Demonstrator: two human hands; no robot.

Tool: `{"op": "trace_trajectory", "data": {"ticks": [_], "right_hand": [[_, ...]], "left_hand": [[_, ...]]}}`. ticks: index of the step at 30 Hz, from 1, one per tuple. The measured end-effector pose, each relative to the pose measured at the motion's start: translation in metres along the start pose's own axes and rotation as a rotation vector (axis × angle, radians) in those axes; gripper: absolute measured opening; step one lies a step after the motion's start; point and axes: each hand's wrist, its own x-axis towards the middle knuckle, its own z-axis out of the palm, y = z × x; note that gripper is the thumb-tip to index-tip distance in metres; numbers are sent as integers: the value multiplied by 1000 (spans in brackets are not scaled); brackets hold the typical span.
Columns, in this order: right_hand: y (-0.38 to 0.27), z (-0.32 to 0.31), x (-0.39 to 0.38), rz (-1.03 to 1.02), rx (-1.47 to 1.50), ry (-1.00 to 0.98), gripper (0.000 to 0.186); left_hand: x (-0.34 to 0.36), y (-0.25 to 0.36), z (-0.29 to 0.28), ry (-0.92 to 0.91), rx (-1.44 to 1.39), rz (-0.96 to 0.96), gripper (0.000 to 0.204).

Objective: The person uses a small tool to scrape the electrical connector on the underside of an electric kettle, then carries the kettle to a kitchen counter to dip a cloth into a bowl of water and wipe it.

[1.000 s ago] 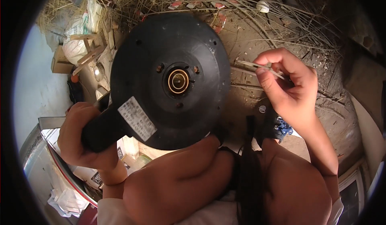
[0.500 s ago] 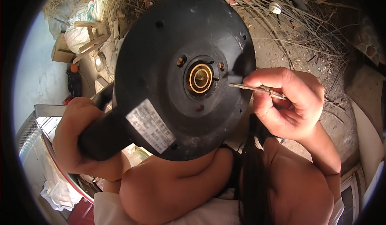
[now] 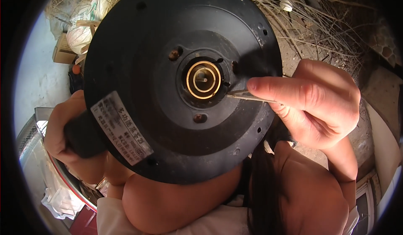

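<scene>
Right up at the fingertips: the right hand (image 3: pixel 323 105) has a skinny stick (image 3: pixel 252 97) pinched between thumb and index finger. Its tip points in at the round socket (image 3: pixel 203 79) in the middle of what looks like a black pot (image 3: pixel 153 92), bottom side facing us. Can't tell if the tip is actually touching the rim there. Inside the socket are two brass rings (image 3: pixel 219 80), with a little pin in the centre.

The left hand (image 3: pixel 63 130) is wrapped around the stubby handle (image 3: pixel 86 136) off the pot's lower left edge, though some of those fingers are hidden behind it. A white label (image 3: pixel 121 128) sits on the pot right by that same edge. The whole thing is held up over the bare legs (image 3: pixel 180 201), its lower edge close above them.

My guess on handling: the pot's stiff and bulky, moderately heavy, and a bit slick on that smooth face, so the handle is the sane grip, with a knee under the lower edge if it gets tiring. The stick's probably near weightless and snappy, so I'd pinch close to the tip.

Further out: loose twigs (image 3: pixel 302 21) on the dirt floor past the pot's upper right edge, and a cardboard box (image 3: pixel 64 50) way off left.
</scene>
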Motion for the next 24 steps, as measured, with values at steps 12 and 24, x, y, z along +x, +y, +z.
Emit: {"op": "trace_trajectory", "data": {"ticks": [12,24], "right_hand": [[1,-2,-2,-74,12,53,15],[-13,0,23,-295,-389,-13,18]], "left_hand": [[2,8,-6,-29,-41,-56,23],[-1,7,-10,-62,-101,-119,26]]}}
